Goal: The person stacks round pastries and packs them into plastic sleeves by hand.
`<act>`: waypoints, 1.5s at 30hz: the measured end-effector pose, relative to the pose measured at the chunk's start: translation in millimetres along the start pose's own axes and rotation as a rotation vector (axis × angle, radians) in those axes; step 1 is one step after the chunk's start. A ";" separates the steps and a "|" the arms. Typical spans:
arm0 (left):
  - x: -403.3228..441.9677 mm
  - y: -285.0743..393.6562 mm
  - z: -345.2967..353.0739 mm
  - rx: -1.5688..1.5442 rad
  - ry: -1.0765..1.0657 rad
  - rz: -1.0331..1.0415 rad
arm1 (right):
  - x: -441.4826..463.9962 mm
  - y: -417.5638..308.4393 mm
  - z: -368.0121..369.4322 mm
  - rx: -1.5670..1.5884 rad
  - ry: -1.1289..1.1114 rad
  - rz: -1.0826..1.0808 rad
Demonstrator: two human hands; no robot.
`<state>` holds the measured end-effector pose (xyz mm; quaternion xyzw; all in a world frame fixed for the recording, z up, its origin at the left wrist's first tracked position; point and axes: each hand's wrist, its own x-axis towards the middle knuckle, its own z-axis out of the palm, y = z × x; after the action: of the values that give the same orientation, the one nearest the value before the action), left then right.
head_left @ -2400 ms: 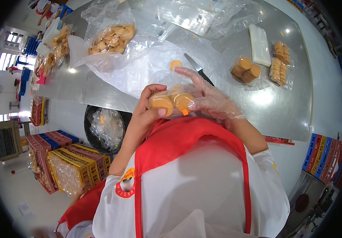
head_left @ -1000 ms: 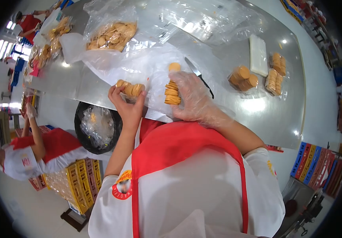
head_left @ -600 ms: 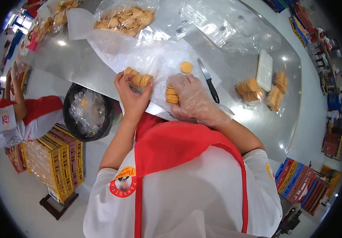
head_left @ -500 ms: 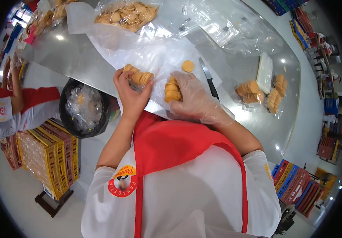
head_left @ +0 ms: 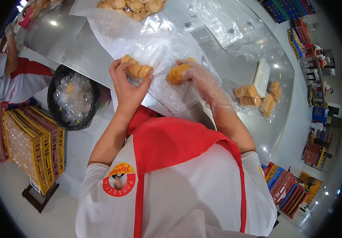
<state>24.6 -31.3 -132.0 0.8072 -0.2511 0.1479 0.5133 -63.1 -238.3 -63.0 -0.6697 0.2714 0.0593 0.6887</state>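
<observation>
My bare left hand [head_left: 124, 85] is closed around a row of round, flat biscuits [head_left: 137, 68], apparently in clear plastic. To its right, my right hand [head_left: 203, 80], in a clear plastic glove, grips a loose stack of the same golden biscuits [head_left: 175, 74]. Both hands are over a crumpled sheet of clear plastic [head_left: 155, 51] at the near edge of the metal table. Beyond the gloved fingers a biscuit edge shows at the top of the stack. The knife is mostly hidden behind the right hand.
Packed biscuits [head_left: 247, 95] lie at the right beside a white block-shaped pack [head_left: 262, 77]. A large bag of biscuits [head_left: 133, 8] and clear bags [head_left: 234, 27] are farther back. A black-lined bin [head_left: 73, 99], stacked crates [head_left: 36, 146] and another person [head_left: 22, 77] are at the left.
My right hand has moved its biscuits up and a little to the right, to where the single biscuit lay. My left hand still holds its row. The view has shifted slightly.
</observation>
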 end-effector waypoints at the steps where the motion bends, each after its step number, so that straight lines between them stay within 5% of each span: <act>1: 0.2 -0.7 0.0 0.004 0.002 0.015 | 0.3 -1.4 -0.5 -0.015 0.008 0.003; 7: -0.4 -1.9 -0.1 -0.024 0.003 0.002 | -0.7 2.2 8.6 0.054 0.219 -0.196; 10: -0.1 -1.4 0.0 -0.043 -0.001 -0.004 | -1.8 12.0 3.2 -0.026 0.119 -0.257; 19: 0.3 -1.1 -0.1 -0.005 -0.001 0.014 | -7.2 29.3 23.8 -0.540 0.252 -0.726; 45: 0.6 3.1 -1.6 -0.025 -0.032 -0.003 | -13.3 37.3 29.3 -0.637 0.457 -0.865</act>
<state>23.4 -31.1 -128.7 0.8034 -0.2601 0.1311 0.5193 -82.4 -203.0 -91.5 -0.8896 0.0837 -0.2946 0.3389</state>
